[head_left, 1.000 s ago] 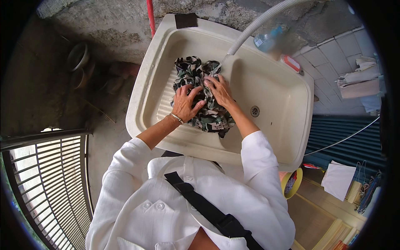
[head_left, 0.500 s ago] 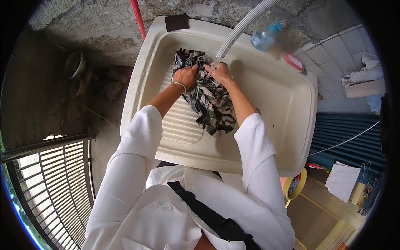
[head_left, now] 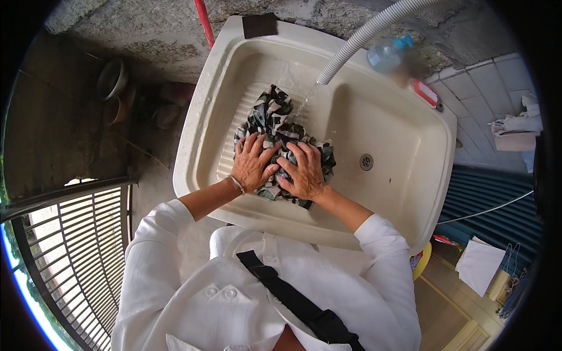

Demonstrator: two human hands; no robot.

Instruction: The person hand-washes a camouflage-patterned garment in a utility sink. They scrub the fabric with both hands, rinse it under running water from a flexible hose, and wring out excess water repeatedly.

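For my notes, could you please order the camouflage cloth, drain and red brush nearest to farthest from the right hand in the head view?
1. Camouflage cloth: beneath the right hand.
2. Drain: to its right.
3. Red brush: upper-right sink rim.

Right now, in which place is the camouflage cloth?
In the head view, the camouflage cloth lies in the left part of the sink, under the left hand and the right hand, with the drain to its right.

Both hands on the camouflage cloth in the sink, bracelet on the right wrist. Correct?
Wrong wrist: the head view shows the bracelet at the wrist of the left hand. The rest holds: that hand and the right hand are on the camouflage cloth in the sink.
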